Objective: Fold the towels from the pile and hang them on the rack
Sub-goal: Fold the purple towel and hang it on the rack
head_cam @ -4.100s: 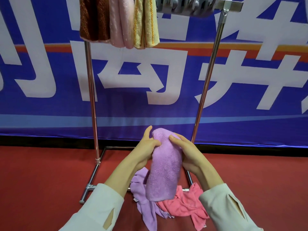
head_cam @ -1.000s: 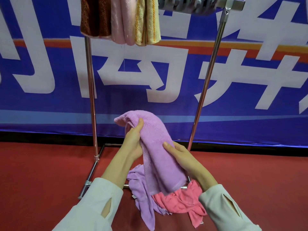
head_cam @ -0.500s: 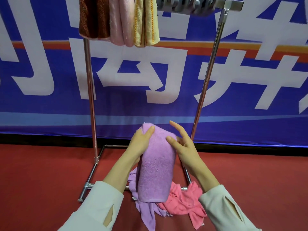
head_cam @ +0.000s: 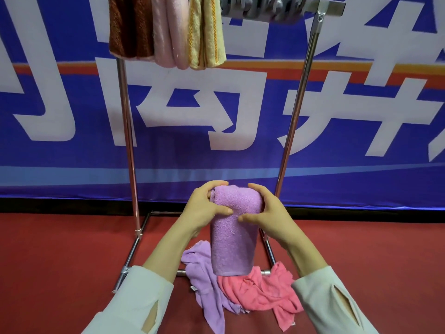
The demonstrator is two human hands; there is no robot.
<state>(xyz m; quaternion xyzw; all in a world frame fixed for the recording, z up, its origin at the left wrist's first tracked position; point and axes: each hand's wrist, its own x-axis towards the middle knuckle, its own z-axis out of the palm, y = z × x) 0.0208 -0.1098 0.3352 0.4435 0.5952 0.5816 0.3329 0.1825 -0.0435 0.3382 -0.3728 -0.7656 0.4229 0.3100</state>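
Observation:
A folded lilac towel (head_cam: pixel 232 244) hangs in front of me, held at its upper end. My left hand (head_cam: pixel 203 209) grips its left side with fingers curled over the top and thumb across the front. My right hand (head_cam: pixel 266 212) grips the right side the same way. Below on the red floor lies the pile: a crumpled lilac towel (head_cam: pixel 206 285) and a pink towel (head_cam: pixel 262 294). The metal rack (head_cam: pixel 126 131) stands behind, its top bar (head_cam: pixel 332 4) at the upper edge. On the bar hang a brown towel (head_cam: pixel 131 27), a pale pink towel (head_cam: pixel 168 32) and a yellow towel (head_cam: pixel 207 32).
A blue banner with large white characters (head_cam: pixel 72 104) covers the wall behind the rack. Grey clips (head_cam: pixel 262 7) sit on the bar to the right of the yellow towel. The rack's base tubes (head_cam: pixel 131 256) frame the pile on the red floor (head_cam: pixel 60 261).
The lilac towel went from a loose drape over my raised left hand to a compact fold. Both hands now clasp its upper end from the sides, slightly lower than half a second ago.

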